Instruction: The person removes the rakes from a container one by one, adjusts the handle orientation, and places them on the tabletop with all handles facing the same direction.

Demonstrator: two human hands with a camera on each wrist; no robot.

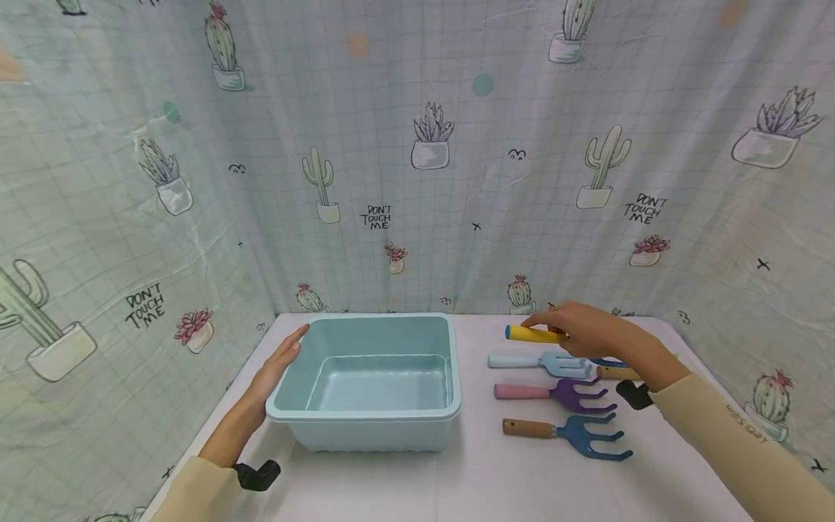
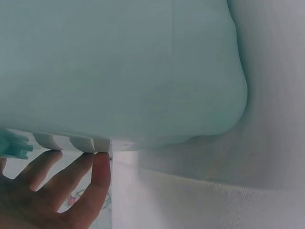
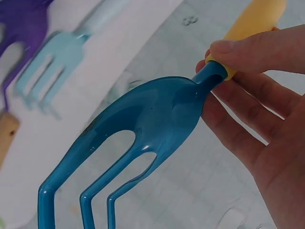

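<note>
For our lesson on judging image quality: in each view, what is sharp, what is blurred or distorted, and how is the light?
Head view: even, soft light, faint shadows; the wide lens bows the cactus curtain. Left wrist view: the pale blue tub fills the frame, close and soft, beside the left hand. Right wrist view: the blue fork in the right hand is sharp, with glare; the background forks are blurred.

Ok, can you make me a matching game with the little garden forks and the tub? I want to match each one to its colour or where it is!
Things:
1. yellow-handled fork
2. pink-handled fork
3. wooden-handled fork
4. tub

Matches:
A. purple prongs
B. nearest the table's front edge
C. touched by the left hand
D. held by the right hand

Pairs: 1-D, 2-A, 3-B, 4-C
</note>
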